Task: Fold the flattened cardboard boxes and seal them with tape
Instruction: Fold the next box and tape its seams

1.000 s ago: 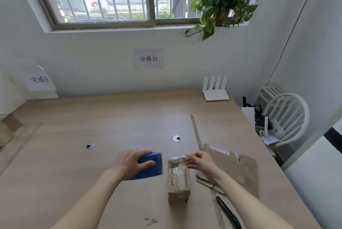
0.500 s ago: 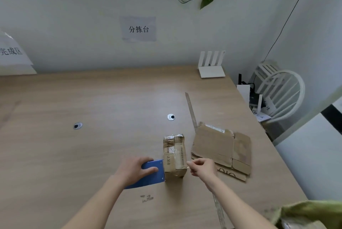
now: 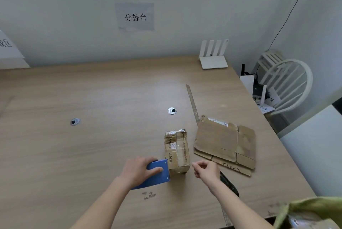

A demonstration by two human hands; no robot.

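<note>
Left hand (image 3: 139, 170) grips blue tape dispenser (image 3: 156, 174), fingers curled over top, front edge against near-left side of small taped cardboard box (image 3: 177, 151) standing on wooden table (image 3: 92, 99). Right hand (image 3: 207, 171) just right of box, fingers loosely curled (thumb and forefinger pinched; what they hold unclear). Flattened cardboard boxes (image 3: 225, 143) lie right of it.
</note>
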